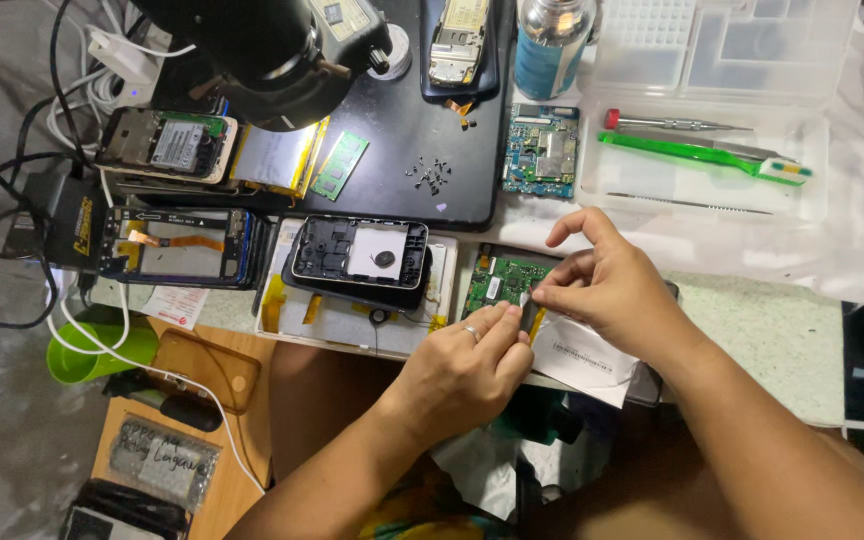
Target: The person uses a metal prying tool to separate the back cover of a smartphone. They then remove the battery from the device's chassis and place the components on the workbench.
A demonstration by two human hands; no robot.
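A green circuit board [500, 280] lies at the table's near edge. My left hand [462, 365], with a ring on one finger, pinches the board's right end. My right hand [607, 285] meets it there from the right, fingertips closed on a small dark and yellow part [531, 312] at that end; its index finger is raised. A white paper slip [582, 352] lies under both hands. Just left of the board sits a black phone rear housing [360, 258] on a white tray [282, 318].
A black mat [392, 120] holds loose screws [428, 174], a small green board [339, 165] and a phone body [457, 40]. Another circuit board [541, 152], a clear parts box [702, 130] with a green tool [692, 155], opened phones [167, 145], cables and a black lamp head [262, 55] crowd the table.
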